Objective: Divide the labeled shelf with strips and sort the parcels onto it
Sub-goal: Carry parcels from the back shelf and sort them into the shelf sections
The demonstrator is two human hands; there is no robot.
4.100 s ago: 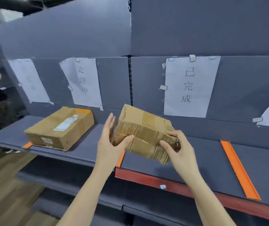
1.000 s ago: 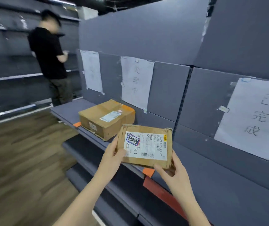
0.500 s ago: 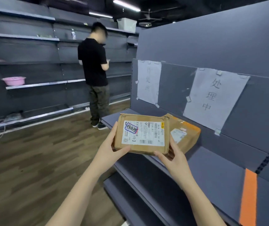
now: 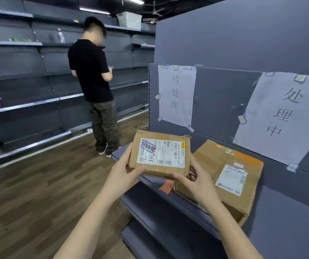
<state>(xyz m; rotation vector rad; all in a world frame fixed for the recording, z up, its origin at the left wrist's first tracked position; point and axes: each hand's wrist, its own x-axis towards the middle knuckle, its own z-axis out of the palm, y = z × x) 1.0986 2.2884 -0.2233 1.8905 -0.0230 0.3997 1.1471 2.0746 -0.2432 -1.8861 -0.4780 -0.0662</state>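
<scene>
Partway sorted: small stamped parcel point(image 4: 160, 156) gripped at both ends by left hand point(image 4: 124, 173) and right hand point(image 4: 199, 182), above shelf point(image 4: 150, 191) near orange strip point(image 4: 166, 186), larger parcel point(image 4: 226, 176) already placed, this one left.

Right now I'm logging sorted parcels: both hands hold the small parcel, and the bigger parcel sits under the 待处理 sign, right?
Not quite. In the head view the bigger parcel sits under the 处理中 sign, not the 待处理 sign. The left hand and right hand do hold the small parcel.

parcel point(image 4: 160, 156) brown, white label | strip point(image 4: 166, 186) orange | shelf point(image 4: 150, 199) grey, perhaps bluish
</scene>
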